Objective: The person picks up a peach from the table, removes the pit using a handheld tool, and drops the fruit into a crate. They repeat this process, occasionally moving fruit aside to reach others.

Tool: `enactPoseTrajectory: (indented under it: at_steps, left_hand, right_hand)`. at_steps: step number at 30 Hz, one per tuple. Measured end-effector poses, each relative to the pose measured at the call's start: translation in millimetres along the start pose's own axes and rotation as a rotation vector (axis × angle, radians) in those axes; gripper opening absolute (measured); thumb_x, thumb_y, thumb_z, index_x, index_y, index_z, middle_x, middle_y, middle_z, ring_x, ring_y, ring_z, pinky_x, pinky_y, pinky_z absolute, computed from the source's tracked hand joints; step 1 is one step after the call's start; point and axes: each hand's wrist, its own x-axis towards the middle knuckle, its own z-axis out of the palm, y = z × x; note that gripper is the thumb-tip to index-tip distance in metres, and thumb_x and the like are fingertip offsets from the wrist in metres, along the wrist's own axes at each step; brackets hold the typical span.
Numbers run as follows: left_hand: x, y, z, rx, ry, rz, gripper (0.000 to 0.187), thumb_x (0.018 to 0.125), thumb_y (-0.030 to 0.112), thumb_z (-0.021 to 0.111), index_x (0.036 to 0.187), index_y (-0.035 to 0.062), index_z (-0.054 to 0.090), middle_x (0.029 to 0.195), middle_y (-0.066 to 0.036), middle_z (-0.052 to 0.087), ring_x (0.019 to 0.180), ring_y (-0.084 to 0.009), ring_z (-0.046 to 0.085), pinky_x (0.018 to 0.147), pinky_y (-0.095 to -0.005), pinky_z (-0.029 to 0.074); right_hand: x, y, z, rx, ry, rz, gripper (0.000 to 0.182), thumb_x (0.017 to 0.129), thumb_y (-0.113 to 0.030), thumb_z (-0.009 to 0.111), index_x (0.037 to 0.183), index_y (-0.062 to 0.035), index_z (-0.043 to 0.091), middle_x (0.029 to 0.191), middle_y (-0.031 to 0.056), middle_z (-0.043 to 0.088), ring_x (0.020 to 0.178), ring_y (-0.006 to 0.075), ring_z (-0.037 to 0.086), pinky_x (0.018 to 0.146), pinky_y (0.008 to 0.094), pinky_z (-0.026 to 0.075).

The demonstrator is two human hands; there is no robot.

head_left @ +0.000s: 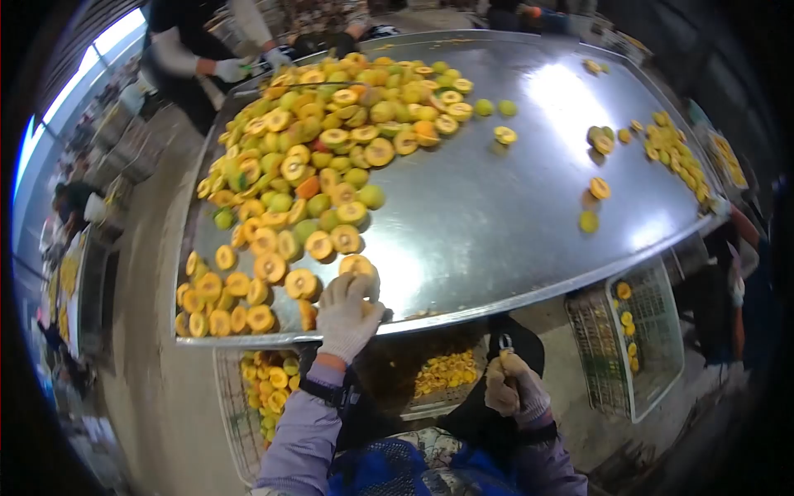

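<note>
My left hand [347, 316], in a pale knitted glove, reaches over the near edge of the metal table [463, 215]. Its fingers close on a halved yellow-orange fruit [356, 264], whose cut face points up. Close by lie more fruit halves [301, 283]. Below the table edge, above my lap, my right hand [517, 387] is gloved too and wrapped round a small metal tool [506, 341], whose looped tip points up. A big heap of whole and halved fruit [331, 140] covers the table's left part.
Under the table stand a crate of fruit halves [269, 388] and a container with small orange pieces [447, 374]. A grey crate [595, 355] is at right. A co-worker's gloved hands [248, 66] are at the far left edge, and another person's arm [744, 227] is at right.
</note>
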Motion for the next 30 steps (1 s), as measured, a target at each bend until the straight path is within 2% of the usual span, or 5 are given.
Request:
enactPoseTrajectory:
  at_steps: [7, 9, 13, 17, 30]
  left_hand:
    - [54.0, -6.6, -18.7, -0.17, 0.1, 0.052, 0.039, 0.078, 0.033, 0.068, 0.107, 0.0072, 0.064, 0.111, -0.014, 0.063, 0.106, -0.0335, 0.058, 0.091, -0.0429, 0.046]
    - [84.9, -24.0, 0.6, -0.261, 0.133, 0.142, 0.038, 0.077, 0.033, 0.067, 0.105, 0.0073, 0.064, 0.112, -0.017, 0.06, 0.107, -0.0351, 0.056, 0.091, -0.043, 0.045]
    - [132.6, -36.4, 26.4, 0.139, -0.143, -0.235, 0.057, 0.076, 0.037, 0.065, 0.125, 0.0114, 0.05, 0.12, -0.014, 0.049, 0.114, -0.0316, 0.052, 0.088, -0.0467, 0.044]
    - [127.4, -34.2, 27.7, 0.102, -0.189, -0.292, 0.055, 0.081, 0.027, 0.064, 0.131, 0.0102, 0.045, 0.124, -0.017, 0.047, 0.109, -0.0332, 0.057, 0.083, -0.0464, 0.05]
    - [94.1, -36.8, 1.4, -0.077, -0.28, -0.272, 0.043, 0.086, 0.031, 0.057, 0.123, 0.009, 0.054, 0.121, -0.016, 0.06, 0.109, -0.034, 0.06, 0.087, -0.0452, 0.049]
  right_hand:
    - [-0.3, 6.9, 3.3, -0.099, 0.061, -0.143, 0.047, 0.101, -0.044, 0.04, 0.068, -0.0119, 0.044, 0.046, -0.0017, 0.035, 0.034, 0.0089, 0.029, 0.033, 0.0251, 0.022]
    - [12.2, 17.0, -41.1, 0.476, 0.02, 0.052, 0.046, 0.101, -0.046, 0.042, 0.071, -0.0111, 0.048, 0.046, -0.0022, 0.036, 0.034, 0.0091, 0.031, 0.032, 0.0241, 0.025]
    - [8.7, -7.8, -3.8, 0.128, 0.063, 0.088, 0.044, 0.102, -0.042, 0.04, 0.071, -0.0122, 0.046, 0.043, -0.0014, 0.034, 0.031, 0.0119, 0.031, 0.03, 0.0253, 0.026]
    - [9.8, -10.2, -1.1, 0.037, 0.218, 0.102, 0.043, 0.103, -0.041, 0.041, 0.07, -0.0119, 0.045, 0.043, -0.0011, 0.033, 0.031, 0.0125, 0.03, 0.03, 0.0257, 0.027]
    - [-3.4, -7.5, 5.3, 0.084, -0.06, 0.029, 0.044, 0.103, -0.042, 0.038, 0.07, -0.0126, 0.044, 0.042, -0.0015, 0.031, 0.028, 0.014, 0.028, 0.028, 0.0284, 0.022]
